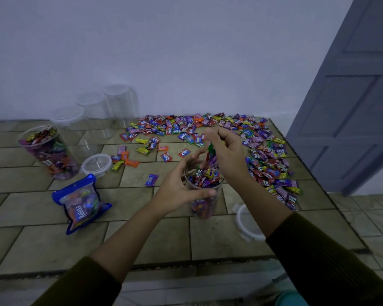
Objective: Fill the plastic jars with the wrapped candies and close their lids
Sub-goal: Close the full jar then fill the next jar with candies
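A clear plastic jar (202, 206) stands at the middle of the tiled table, packed with wrapped candies up to its rim. My left hand (181, 186) grips the jar's side near the top, thumb across the front. My right hand (224, 151) hovers over the jar's mouth, fingers curled round a few wrapped candies (211, 151). Loose wrapped candies (265, 160) lie in a wide spread along the back and right side of the table. A clear lid (247, 224) lies right of the jar, partly behind my right forearm.
A second candy-filled jar (50, 153) without a lid stands at the left, another lid (96, 164) beside it. A blue Relaxa candy bag (81, 205) lies in front. Three empty lidded jars (93, 111) stand at the back left. The table's edge (318, 180) runs along the right.
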